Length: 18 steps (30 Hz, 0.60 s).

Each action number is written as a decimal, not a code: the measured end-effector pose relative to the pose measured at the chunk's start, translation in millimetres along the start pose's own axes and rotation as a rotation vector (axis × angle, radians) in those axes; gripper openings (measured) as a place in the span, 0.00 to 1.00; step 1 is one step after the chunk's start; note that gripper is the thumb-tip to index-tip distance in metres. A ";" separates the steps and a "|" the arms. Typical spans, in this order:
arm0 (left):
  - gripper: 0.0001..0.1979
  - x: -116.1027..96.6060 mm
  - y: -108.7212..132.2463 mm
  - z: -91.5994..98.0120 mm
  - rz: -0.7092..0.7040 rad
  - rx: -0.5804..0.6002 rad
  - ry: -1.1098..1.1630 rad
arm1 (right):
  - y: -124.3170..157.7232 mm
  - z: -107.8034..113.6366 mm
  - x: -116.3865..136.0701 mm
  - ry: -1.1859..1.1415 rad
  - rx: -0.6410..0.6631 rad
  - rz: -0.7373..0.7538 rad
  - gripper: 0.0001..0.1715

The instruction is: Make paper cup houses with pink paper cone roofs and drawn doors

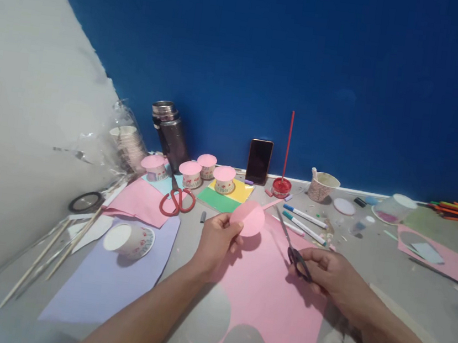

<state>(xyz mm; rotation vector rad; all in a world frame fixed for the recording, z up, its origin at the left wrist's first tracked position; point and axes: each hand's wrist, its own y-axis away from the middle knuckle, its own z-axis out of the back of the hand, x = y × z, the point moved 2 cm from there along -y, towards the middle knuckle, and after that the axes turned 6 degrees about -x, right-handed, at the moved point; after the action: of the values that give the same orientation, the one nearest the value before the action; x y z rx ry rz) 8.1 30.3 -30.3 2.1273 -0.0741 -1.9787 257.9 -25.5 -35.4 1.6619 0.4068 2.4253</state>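
My left hand (217, 238) pinches a cut-out pink paper circle (249, 218) and holds it up above the table. My right hand (327, 272) grips black-handled scissors (292, 247), their blades pointing up and left towards the circle. Under both hands lies a big pink paper sheet (268, 293) with round holes cut out of its near edge.
Red scissors (177, 201), several pink-topped paper cups (223, 179), a steel flask (170, 134), a phone (259, 161) and a red paint pot (281, 187) stand at the back. A tipped cup (131, 239) lies on lilac paper (116, 274). Markers (304, 220) lie to the right, skewers (51, 255) to the left.
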 end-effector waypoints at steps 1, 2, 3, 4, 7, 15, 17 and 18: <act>0.11 1.2 -0.8 -0.1 0.014 0.002 0.015 | 0.8 -1.1 1.3 -0.092 0.033 -0.022 0.26; 0.11 2.4 -1.4 -0.1 0.027 0.003 0.027 | 1.6 -2.4 2.1 -0.155 0.051 -0.035 0.28; 0.11 3.5 -1.9 -0.1 0.038 0.003 0.038 | 2.2 -4.0 2.3 -0.191 0.061 -0.046 0.30; 0.11 4.2 -2.1 -0.1 0.049 0.003 0.051 | 2.7 -5.9 2.1 -0.208 0.074 -0.058 0.31; 0.12 3.9 -1.2 0.2 0.074 -0.004 0.102 | 4.9 -11.5 2.4 -0.194 0.116 -0.073 0.30; 0.07 0.4 3.3 -3.3 0.057 0.029 0.123 | 13.2 -24.4 10.1 -0.089 0.243 -0.055 0.23; 0.07 2.0 4.9 -6.0 0.072 0.065 0.154 | 12.6 -27.4 6.2 -0.061 0.254 -0.056 0.23; 0.07 2.7 6.0 -7.3 0.072 0.079 0.170 | 12.0 -28.5 3.8 -0.056 0.247 -0.049 0.23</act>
<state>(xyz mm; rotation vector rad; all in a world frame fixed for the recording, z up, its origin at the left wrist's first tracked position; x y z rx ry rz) 16.3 25.0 -31.2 2.2992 -0.1995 -1.7763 230.1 -39.3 -37.9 1.7859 0.7564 2.3661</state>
